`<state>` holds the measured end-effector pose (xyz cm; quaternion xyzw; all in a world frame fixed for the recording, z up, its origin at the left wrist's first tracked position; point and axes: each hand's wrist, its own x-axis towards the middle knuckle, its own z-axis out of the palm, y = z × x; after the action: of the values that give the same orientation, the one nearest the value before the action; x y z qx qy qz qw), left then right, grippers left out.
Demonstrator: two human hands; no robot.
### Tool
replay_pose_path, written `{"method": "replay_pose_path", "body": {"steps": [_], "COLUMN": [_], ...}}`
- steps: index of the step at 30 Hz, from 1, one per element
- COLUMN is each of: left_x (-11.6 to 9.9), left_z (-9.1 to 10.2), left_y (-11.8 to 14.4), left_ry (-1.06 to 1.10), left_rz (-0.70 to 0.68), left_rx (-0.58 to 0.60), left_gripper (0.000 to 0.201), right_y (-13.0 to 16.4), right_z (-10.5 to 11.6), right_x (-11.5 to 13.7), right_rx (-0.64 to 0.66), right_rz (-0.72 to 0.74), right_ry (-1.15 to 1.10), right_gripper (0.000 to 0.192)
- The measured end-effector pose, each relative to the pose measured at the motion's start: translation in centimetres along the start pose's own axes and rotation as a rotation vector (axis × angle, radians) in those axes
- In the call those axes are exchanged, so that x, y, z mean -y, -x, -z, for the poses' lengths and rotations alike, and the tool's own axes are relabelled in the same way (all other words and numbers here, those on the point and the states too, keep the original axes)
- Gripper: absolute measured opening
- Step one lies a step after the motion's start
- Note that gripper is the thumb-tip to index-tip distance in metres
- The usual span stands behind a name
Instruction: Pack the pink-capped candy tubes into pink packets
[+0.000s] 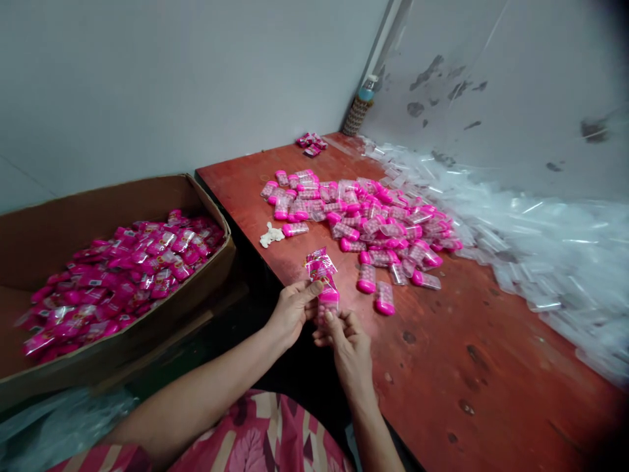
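In the head view, both my hands meet at the near edge of the red table. My left hand (295, 308) pinches a shiny pink printed wrapper (328, 283) between thumb and fingers. Just below, my right hand (348, 341) grips a small clear candy container (328, 314) with a pink cap and round pale sweets inside. The wrapper touches the capped end; how far it covers the container cannot be made out. Right beyond my fingers lie more pink wrappers (318, 259). A pile of similar pink-capped containers (378, 223) spreads over the table.
A cardboard box (204, 196) at the left holds many pink wrapped packs (118, 278). Clear plastic sleeves or pieces (555, 242) heap along the right wall. On the red table (472, 341) lie a white scrap (272, 235) and pink packets (312, 143); a bottle (367, 88) stands in the corner.
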<state>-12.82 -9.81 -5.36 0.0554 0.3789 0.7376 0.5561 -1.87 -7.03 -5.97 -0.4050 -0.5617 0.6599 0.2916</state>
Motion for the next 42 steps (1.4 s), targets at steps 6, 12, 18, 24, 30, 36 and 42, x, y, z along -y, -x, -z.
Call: {"method": "replay_pose_path", "body": {"steps": [6, 12, 18, 24, 30, 36, 42], "left_x": [0.0, 0.0, 0.0, 0.1, 0.3, 0.3, 0.7], "left_z": [-0.1, 0.3, 0.3, 0.2, 0.6, 0.3, 1.0], "left_y": [-0.3, -0.6, -0.6, -0.5, -0.5, 0.1, 0.1], "left_ry": [-0.07, -0.197, -0.289, -0.209, -0.21, -0.125, -0.113], "left_rz": [0.087, 0.105, 0.017, 0.097, 0.092, 0.119, 0.147], "left_rx": [-0.006, 0.083, 0.023, 0.087, 0.061, 0.08, 0.091], "left_gripper": [0.023, 0.026, 0.028, 0.025, 0.025, 0.022, 0.02], "right_y": [0.3, 0.1, 0.2, 0.0, 0.2, 0.2, 0.3], "right_z": [0.2, 0.6, 0.9, 1.0, 1.0, 0.8, 0.7], "right_x": [-0.6, -0.5, -0.5, -0.6, -0.7, -0.9, -1.6], "right_rx": [-0.071, 0.004, -0.037, 0.028, -0.012, -0.012, -0.003], "right_rz": [0.086, 0.019, 0.064, 0.008, 0.039, 0.039, -0.005], "right_ry": [0.161, 0.02, 0.128, -0.032, 0.075, 0.055, -0.036], "right_gripper": [0.023, 0.022, 0.022, 0.022, 0.021, 0.021, 0.021]}}
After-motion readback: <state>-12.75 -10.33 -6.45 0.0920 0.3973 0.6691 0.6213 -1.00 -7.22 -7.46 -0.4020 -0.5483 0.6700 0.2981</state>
